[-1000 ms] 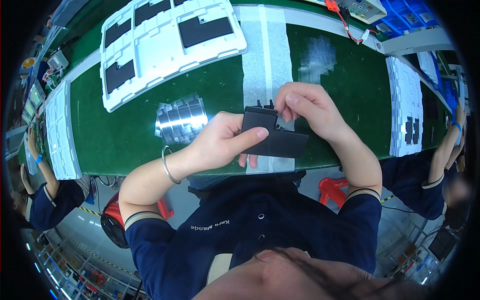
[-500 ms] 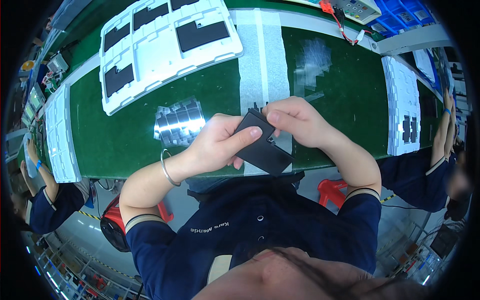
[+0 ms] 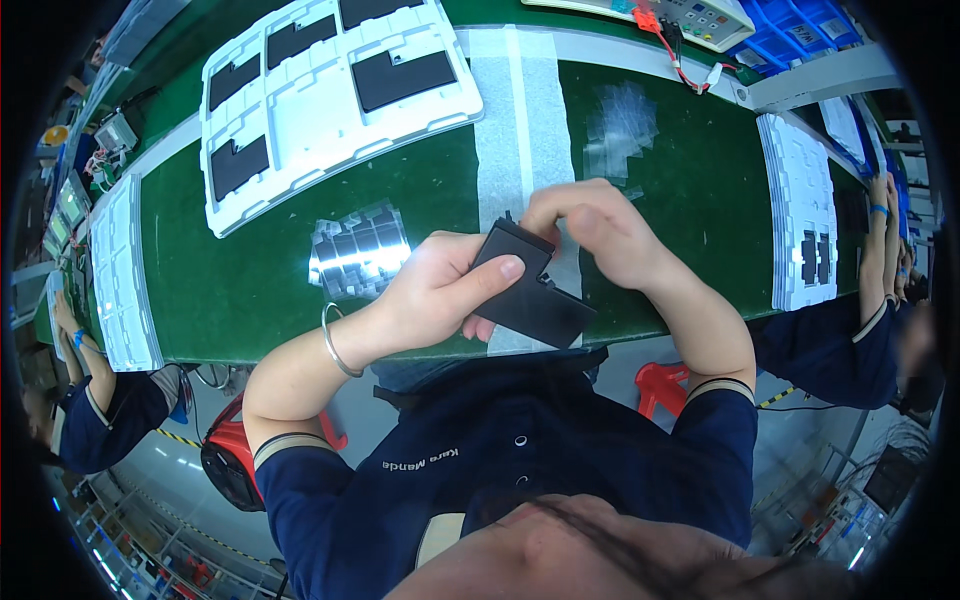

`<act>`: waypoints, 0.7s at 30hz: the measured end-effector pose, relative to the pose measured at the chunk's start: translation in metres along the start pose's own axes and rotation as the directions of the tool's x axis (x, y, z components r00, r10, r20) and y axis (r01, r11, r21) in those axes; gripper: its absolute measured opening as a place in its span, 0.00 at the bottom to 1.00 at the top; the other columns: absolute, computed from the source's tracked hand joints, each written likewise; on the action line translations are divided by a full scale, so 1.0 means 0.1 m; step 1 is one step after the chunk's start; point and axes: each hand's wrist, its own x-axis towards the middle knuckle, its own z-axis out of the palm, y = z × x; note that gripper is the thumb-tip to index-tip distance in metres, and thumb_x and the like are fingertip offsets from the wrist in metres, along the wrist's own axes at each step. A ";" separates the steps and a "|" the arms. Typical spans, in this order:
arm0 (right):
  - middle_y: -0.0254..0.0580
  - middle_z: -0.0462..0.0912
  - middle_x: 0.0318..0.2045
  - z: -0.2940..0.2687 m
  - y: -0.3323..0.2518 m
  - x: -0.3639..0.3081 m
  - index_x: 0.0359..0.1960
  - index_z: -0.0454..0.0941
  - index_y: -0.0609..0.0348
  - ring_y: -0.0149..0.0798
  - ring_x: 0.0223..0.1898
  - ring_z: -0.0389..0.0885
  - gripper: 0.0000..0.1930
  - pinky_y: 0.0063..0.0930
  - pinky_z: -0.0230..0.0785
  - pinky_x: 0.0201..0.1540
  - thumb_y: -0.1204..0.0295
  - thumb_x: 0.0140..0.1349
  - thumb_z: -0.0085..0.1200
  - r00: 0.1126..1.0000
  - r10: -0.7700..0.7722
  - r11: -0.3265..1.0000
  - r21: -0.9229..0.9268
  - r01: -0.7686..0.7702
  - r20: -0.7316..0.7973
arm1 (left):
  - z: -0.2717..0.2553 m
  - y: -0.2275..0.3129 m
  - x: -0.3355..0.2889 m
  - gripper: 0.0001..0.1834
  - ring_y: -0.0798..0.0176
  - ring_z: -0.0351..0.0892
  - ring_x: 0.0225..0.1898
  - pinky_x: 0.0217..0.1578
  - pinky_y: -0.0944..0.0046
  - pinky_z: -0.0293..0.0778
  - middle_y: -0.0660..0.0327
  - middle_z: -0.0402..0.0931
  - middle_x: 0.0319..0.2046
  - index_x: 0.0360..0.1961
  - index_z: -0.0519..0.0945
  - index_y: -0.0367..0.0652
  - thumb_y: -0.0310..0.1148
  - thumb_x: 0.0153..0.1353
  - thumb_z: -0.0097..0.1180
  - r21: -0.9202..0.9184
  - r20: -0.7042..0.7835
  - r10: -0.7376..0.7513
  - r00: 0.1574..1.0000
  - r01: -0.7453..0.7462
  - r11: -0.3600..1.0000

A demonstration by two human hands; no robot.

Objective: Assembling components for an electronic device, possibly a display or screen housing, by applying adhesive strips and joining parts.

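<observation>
A flat black L-shaped battery pack point(image 3: 535, 305) is tilted above the near edge of the green table. My left hand point(image 3: 425, 290) grips its left side, thumb pressed on the upper face and fingers underneath. Small dark tabs stick up at the far end of the pack. At its far right corner is my right hand point(image 3: 610, 240), fingers curled in, the index finger against the edge and the thumb bent away from the face. Whatever those fingers may pinch is hidden. Left of the hands, shiny film strips point(image 3: 360, 250) lie in a patch on the table.
A white moulded tray point(image 3: 300, 120) with several black L-shaped packs lies at the far left. Clear film pieces point(image 3: 620, 130) are beyond my right hand. White tray stacks point(image 3: 130, 280) stand at both sides, with a co-worker beyond each. A control box point(image 3: 700, 20) sits at the back.
My right hand has curled further and its thumb has drawn back from the pack's edge. The left hand keeps its hold, with the pack almost unmoved.
</observation>
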 end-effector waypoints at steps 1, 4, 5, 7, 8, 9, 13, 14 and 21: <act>0.43 0.77 0.27 0.05 0.05 0.01 0.30 0.75 0.66 0.33 0.28 0.74 0.21 0.24 0.65 0.30 0.55 0.59 0.49 1.000 -0.001 1.000 -0.004 0.001 0.000 | 0.00 -0.02 -0.01 0.17 0.73 0.71 0.14 0.14 0.75 0.66 0.63 0.72 0.17 0.27 0.73 0.34 0.38 0.64 0.43 -0.119 0.036 -0.019 0.999 0.023 0.993; 0.51 0.68 0.51 0.15 0.11 0.08 0.52 0.66 0.65 0.43 0.53 0.67 0.39 0.36 0.62 0.52 0.48 0.44 0.58 0.999 -0.042 0.936 0.349 0.040 -0.002 | -0.02 -0.13 0.00 0.18 0.72 0.71 0.14 0.14 0.75 0.66 0.61 0.73 0.17 0.28 0.73 0.34 0.39 0.64 0.41 -0.282 0.110 0.026 0.994 0.006 0.959; 0.51 0.68 0.51 0.16 0.12 0.08 0.52 0.66 0.65 0.43 0.53 0.67 0.39 0.36 0.62 0.52 0.48 0.44 0.58 0.999 -0.043 0.938 0.345 0.041 -0.001 | -0.02 -0.16 0.00 0.18 0.72 0.71 0.14 0.14 0.75 0.66 0.61 0.73 0.17 0.28 0.73 0.34 0.39 0.64 0.41 -0.281 0.110 0.030 0.993 0.002 0.960; 0.51 0.70 0.50 0.17 0.17 0.08 0.51 0.68 0.66 0.43 0.52 0.68 0.37 0.36 0.63 0.53 0.51 0.44 0.60 0.999 -0.034 0.892 0.451 0.019 0.026 | -0.01 -0.19 0.00 0.18 0.70 0.72 0.14 0.14 0.75 0.67 0.60 0.73 0.17 0.29 0.73 0.35 0.40 0.65 0.41 -0.391 0.137 0.095 0.986 -0.034 0.920; 0.51 0.70 0.50 0.18 0.16 0.08 0.51 0.68 0.66 0.43 0.52 0.68 0.37 0.36 0.63 0.53 0.51 0.44 0.60 0.999 -0.036 0.894 0.447 0.020 0.028 | 0.00 -0.18 0.00 0.18 0.70 0.72 0.14 0.14 0.75 0.67 0.60 0.73 0.17 0.29 0.73 0.35 0.40 0.65 0.41 -0.389 0.137 0.100 0.986 -0.039 0.920; 0.51 0.70 0.49 0.19 0.14 0.07 0.51 0.68 0.66 0.43 0.52 0.68 0.37 0.36 0.63 0.53 0.51 0.44 0.60 1.000 -0.014 0.895 0.447 0.004 0.018 | 0.01 -0.15 0.00 0.18 0.70 0.72 0.14 0.14 0.74 0.67 0.60 0.72 0.16 0.29 0.73 0.34 0.40 0.65 0.40 -0.412 0.134 0.091 0.987 -0.028 0.911; 0.50 0.71 0.48 0.21 0.15 0.07 0.51 0.68 0.63 0.43 0.52 0.69 0.36 0.36 0.63 0.53 0.51 0.43 0.61 1.000 0.009 0.915 0.403 -0.009 0.000 | -0.03 -0.23 0.01 0.19 0.67 0.71 0.14 0.14 0.73 0.68 0.56 0.72 0.21 0.35 0.70 0.31 0.40 0.65 0.39 -0.401 0.178 0.147 0.973 -0.065 0.914; 0.50 0.71 0.48 0.21 0.14 0.06 0.51 0.68 0.63 0.43 0.52 0.69 0.36 0.36 0.63 0.53 0.51 0.43 0.61 1.000 0.009 0.916 0.401 -0.010 0.003 | -0.02 -0.21 0.00 0.19 0.67 0.71 0.14 0.14 0.73 0.68 0.56 0.72 0.21 0.35 0.70 0.31 0.40 0.65 0.39 -0.402 0.177 0.151 0.973 -0.069 0.913; 0.59 0.58 0.58 0.17 0.07 0.07 0.64 0.42 0.54 0.47 0.58 0.60 0.51 0.39 0.55 0.57 0.39 0.45 0.53 0.994 -0.101 0.874 0.475 0.106 -0.035 | 0.00 -0.19 0.00 0.15 0.68 0.76 0.24 0.27 0.71 0.73 0.58 0.76 0.25 0.38 0.73 0.32 0.35 0.65 0.41 -0.174 0.022 0.190 0.982 -0.183 0.968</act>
